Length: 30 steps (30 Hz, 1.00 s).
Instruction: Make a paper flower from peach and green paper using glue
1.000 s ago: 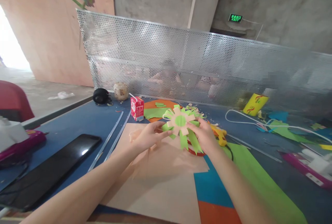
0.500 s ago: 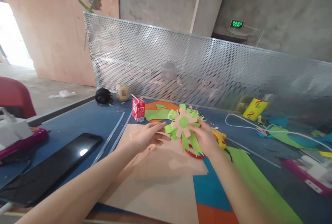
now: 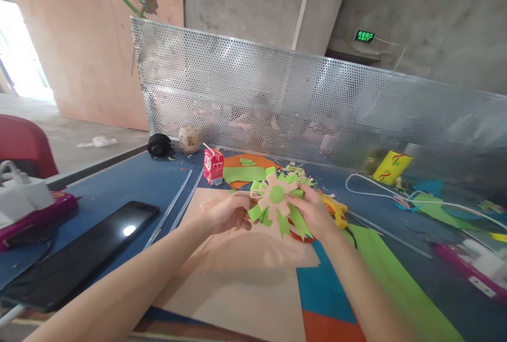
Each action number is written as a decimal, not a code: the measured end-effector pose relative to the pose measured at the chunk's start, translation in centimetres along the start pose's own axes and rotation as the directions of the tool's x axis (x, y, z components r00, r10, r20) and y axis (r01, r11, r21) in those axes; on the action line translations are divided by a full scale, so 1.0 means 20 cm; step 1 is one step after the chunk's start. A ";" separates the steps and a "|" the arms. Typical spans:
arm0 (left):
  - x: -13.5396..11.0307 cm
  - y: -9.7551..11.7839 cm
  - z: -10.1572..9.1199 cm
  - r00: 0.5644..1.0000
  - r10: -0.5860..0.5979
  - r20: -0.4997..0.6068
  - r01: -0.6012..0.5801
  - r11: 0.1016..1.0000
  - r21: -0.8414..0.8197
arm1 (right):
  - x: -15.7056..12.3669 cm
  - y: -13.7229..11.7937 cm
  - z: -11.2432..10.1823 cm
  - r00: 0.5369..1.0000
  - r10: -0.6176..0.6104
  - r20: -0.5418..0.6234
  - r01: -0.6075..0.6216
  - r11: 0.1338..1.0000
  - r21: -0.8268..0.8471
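A paper flower [image 3: 276, 194] of green and pale pink petals with a green round centre is held up over the sheets. My right hand [image 3: 313, 211] pinches its right side between thumb and fingers. At its left edge, my left hand [image 3: 229, 213] has its fingers curled closed on the green petals. Pale pink sheets [image 3: 237, 294] lie beneath both hands. Behind the flower and right hand, a red ring-shaped handle [image 3: 304, 238] is partly hidden. A yellow tool [image 3: 336, 213], perhaps a glue gun, lies just right of my right hand.
A red drink carton [image 3: 213, 166] with a straw stands behind my left hand. A black phone [image 3: 87, 252] and clear sticks [image 3: 170, 209] lie to the left. Green paper [image 3: 400, 278] and a purple power strip [image 3: 467, 273] are at right. A perforated metal screen [image 3: 237, 77] closes the back.
My left hand's spread fingers have closed in at the flower's left edge. The flower has tilted and shifted slightly left and down in my right hand.
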<state>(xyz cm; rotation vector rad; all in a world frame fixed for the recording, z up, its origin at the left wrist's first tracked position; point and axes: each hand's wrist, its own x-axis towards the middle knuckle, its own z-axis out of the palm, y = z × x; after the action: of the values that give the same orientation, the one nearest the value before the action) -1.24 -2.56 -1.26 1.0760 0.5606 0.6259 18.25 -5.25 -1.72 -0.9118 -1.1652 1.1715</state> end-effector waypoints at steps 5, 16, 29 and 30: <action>0.01 -0.02 0.01 0.997 -0.006 -0.073 0.014 0.993 0.113 | -0.01 0.00 0.00 0.999 -0.011 0.037 0.012 1.000 -0.014; 0.05 0.00 -0.05 0.954 0.130 -0.272 -0.123 0.991 0.043 | 0.01 -0.01 -0.02 0.997 -0.046 -0.055 0.048 0.999 0.022; 0.05 -0.01 -0.01 0.917 0.307 -0.253 -0.281 0.950 0.135 | 0.03 0.00 -0.04 0.991 -0.049 -0.125 0.057 0.996 0.061; 0.05 -0.01 -0.01 0.917 0.310 -0.252 -0.286 0.950 0.126 | 0.03 0.00 -0.04 0.990 -0.053 -0.129 0.061 0.997 0.055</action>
<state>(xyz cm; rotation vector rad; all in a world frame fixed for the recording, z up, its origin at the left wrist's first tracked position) -0.70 -1.81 -1.63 1.1773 0.6689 1.0358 19.02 -4.59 -1.84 -0.8896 -1.0426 1.0802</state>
